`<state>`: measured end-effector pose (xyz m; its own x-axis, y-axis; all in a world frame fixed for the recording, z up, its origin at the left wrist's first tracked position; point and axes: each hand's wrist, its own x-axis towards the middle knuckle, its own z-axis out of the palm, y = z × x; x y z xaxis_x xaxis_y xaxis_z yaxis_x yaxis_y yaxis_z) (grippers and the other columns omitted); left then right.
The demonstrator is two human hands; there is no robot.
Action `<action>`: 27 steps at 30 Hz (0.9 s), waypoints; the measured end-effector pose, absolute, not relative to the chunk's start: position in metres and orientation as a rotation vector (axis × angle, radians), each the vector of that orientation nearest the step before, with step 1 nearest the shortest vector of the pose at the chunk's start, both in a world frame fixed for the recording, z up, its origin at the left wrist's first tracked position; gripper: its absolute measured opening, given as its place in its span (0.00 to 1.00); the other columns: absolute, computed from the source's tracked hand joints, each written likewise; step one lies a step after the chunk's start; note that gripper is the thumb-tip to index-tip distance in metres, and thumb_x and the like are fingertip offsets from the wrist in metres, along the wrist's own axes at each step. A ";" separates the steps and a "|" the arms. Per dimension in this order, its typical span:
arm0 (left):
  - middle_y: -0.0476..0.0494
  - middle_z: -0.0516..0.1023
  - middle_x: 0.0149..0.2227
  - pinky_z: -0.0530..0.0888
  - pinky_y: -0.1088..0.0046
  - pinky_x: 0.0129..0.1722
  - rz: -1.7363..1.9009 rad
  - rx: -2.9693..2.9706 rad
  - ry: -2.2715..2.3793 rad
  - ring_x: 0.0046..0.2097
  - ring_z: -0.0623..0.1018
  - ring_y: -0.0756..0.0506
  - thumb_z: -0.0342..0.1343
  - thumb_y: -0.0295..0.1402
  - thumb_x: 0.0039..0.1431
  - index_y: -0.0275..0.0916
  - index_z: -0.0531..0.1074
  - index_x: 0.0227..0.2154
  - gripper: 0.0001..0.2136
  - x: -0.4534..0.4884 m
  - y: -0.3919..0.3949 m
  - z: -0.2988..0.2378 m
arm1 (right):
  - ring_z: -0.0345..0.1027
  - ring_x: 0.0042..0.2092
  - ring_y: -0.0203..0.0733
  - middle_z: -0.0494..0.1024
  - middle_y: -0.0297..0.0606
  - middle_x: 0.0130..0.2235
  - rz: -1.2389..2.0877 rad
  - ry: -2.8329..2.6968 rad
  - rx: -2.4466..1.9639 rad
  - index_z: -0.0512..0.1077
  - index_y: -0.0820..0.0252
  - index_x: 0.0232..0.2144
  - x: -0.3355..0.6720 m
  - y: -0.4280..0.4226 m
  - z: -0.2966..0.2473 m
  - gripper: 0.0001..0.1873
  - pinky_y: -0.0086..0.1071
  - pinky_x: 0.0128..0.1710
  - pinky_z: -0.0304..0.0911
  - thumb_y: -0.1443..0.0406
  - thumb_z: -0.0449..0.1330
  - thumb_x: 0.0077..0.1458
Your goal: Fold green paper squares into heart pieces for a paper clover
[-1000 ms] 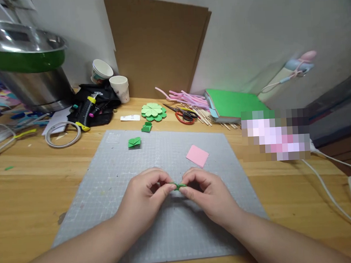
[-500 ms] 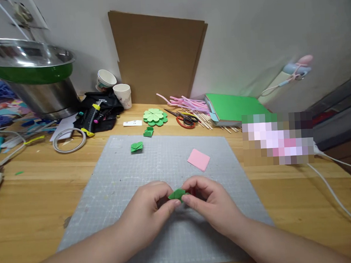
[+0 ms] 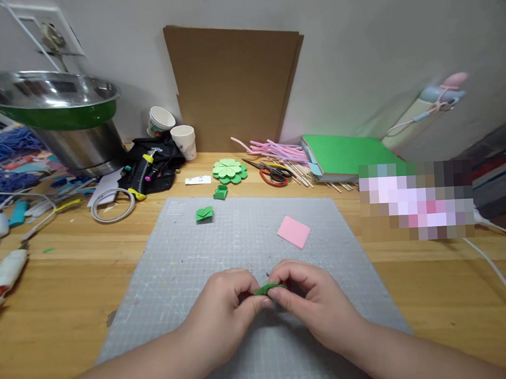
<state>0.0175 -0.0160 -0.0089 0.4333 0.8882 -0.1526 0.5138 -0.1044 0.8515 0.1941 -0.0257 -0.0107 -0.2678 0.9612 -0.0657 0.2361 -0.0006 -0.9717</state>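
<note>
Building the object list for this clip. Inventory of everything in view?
table: 1, wooden, under everything
cutting mat: 1, grey, table centre
paper square: 1, pink, on mat, right
folded paper pieces: 2, green, one on mat, one just beyond
paper clover: 1, light green, behind mat
scissors: 1, red and black, right of clover
folder: 1, green, right of scissors
cardboard: 1 stack, brown, against wall
paper cups: 2, white, left of cardboard
pot: 1, silver and green, far left
held paper piece: 1, green, between both hands
left hand, right hand: bare, both pinching that piece
</note>
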 end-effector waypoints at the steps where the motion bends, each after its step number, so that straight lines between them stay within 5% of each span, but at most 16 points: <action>1: 0.53 0.68 0.22 0.60 0.74 0.28 0.511 1.756 1.212 0.28 0.67 0.50 0.55 0.34 0.55 0.38 0.66 0.20 0.11 0.018 -0.014 -0.009 | 0.61 0.30 0.36 0.70 0.33 0.27 1.326 -1.547 -1.279 0.71 0.59 0.26 0.194 -0.026 -0.012 0.06 0.30 0.30 0.57 0.64 0.59 0.52; 15: 0.50 0.70 0.29 0.66 0.73 0.31 0.693 1.510 1.118 0.32 0.69 0.49 0.55 0.36 0.56 0.40 0.66 0.32 0.06 0.021 -0.013 -0.009 | 0.61 0.26 0.30 0.70 0.29 0.24 1.664 -1.130 -1.210 0.71 0.61 0.27 0.197 -0.021 -0.010 0.11 0.26 0.27 0.58 0.59 0.65 0.48; 21: 0.52 0.65 0.24 0.62 0.74 0.28 0.664 1.563 1.092 0.28 0.65 0.50 0.51 0.34 0.58 0.39 0.65 0.26 0.07 0.019 -0.013 -0.009 | 0.61 0.26 0.31 0.69 0.30 0.25 1.742 -1.182 -1.205 0.70 0.61 0.29 0.187 -0.019 -0.009 0.14 0.27 0.27 0.59 0.57 0.65 0.47; 27: 0.53 0.64 0.23 0.61 0.75 0.27 0.681 1.508 1.123 0.27 0.64 0.51 0.51 0.32 0.57 0.39 0.63 0.25 0.07 0.019 -0.013 -0.008 | 0.66 0.34 0.35 0.72 0.34 0.38 1.187 -1.098 -1.268 0.69 0.53 0.43 0.222 -0.042 -0.002 0.15 0.30 0.34 0.65 0.58 0.61 0.54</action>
